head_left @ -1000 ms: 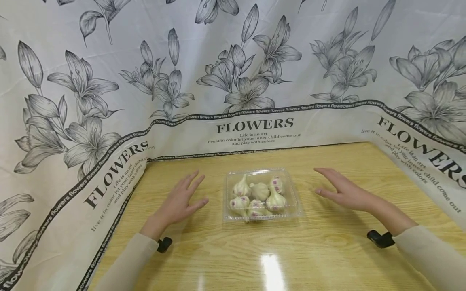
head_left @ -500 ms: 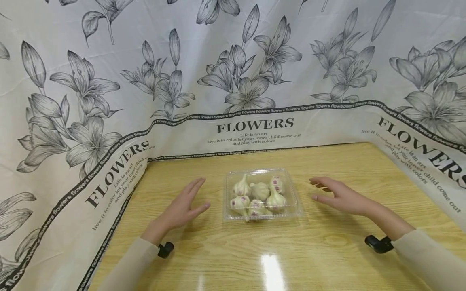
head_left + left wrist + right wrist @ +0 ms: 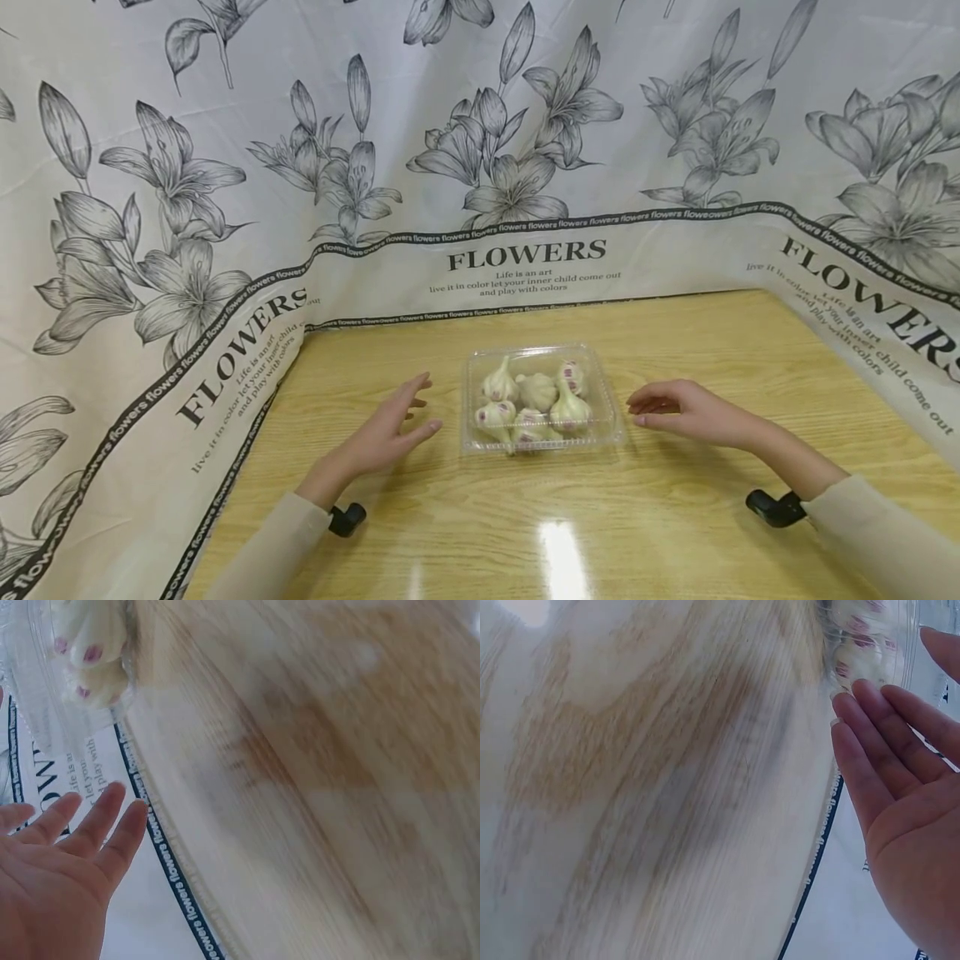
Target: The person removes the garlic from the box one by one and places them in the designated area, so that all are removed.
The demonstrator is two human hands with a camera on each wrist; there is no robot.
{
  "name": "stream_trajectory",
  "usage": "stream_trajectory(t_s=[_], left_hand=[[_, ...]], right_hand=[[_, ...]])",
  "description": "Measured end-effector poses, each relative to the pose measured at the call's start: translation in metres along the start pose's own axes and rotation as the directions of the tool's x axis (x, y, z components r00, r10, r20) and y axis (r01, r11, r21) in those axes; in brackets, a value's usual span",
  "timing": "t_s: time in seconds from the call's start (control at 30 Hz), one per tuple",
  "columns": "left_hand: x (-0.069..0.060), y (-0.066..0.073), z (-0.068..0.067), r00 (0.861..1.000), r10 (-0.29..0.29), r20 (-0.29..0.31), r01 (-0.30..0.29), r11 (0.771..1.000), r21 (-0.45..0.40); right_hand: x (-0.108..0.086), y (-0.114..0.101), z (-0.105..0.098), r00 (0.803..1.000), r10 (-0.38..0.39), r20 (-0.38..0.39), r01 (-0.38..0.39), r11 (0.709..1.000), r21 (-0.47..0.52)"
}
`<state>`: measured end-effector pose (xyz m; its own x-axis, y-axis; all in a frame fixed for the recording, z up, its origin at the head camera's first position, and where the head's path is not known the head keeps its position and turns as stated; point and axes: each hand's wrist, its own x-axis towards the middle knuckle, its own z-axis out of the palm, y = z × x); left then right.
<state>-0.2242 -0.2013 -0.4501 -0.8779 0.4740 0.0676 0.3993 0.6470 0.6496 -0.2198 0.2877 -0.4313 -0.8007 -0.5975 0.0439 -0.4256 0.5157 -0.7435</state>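
Garlic bulbs (image 3: 537, 390): six show through the plastic, whitish with purple patches, lying in two rough rows.
Container (image 3: 606, 437): transparent plastic box, covered on top, resting flat on the table between the two hands.
Left hand (image 3: 386, 433): released, fingers extended and thumb spread away from them, near the container's left side but apart from it.
Right hand (image 3: 690, 412): released, fingers lightly bent and close together, just beside the container's right side, with a small gap showing in the head view.
Sleeves (image 3: 277, 542): beige, on both forearms, a black wrist device (image 3: 776, 508) at each cuff.
Table (image 3: 450, 533): yellowish wood grain, glossy, with a bright glare patch nearer the person.
Cloth (image 3: 360, 283): white, printed with grey lilies and "FLOWERS", around the back and both sides.
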Motion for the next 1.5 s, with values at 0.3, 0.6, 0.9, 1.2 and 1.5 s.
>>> stream_trajectory(t_s=[0.3,0.6,0.9,1.2,1.5], left_hand=[[-0.001,0.000,0.007,0.998,0.004,0.056,0.004,0.989,-0.147],[-0.001,0.000,0.018,0.991,0.021,0.135,0.013,0.970,-0.244],[0.000,-0.002,0.029,0.979,0.017,0.204,0.054,0.939,-0.339],[0.001,0.002,0.031,0.963,0.017,0.271,0.120,0.868,-0.482],[0.006,0.003,0.037,0.942,0.047,0.332,0.169,0.788,-0.592]], right_hand=[[0.000,0.002,0.006,0.997,0.000,0.071,-0.008,0.994,0.111],[-0.002,0.004,0.010,0.991,0.061,0.119,-0.076,0.989,0.125],[-0.002,0.011,0.016,0.982,0.069,0.175,-0.111,0.963,0.244],[-0.002,0.012,0.018,0.970,0.086,0.228,-0.165,0.919,0.358],[-0.001,0.013,0.019,0.970,0.080,0.229,-0.157,0.926,0.342]])
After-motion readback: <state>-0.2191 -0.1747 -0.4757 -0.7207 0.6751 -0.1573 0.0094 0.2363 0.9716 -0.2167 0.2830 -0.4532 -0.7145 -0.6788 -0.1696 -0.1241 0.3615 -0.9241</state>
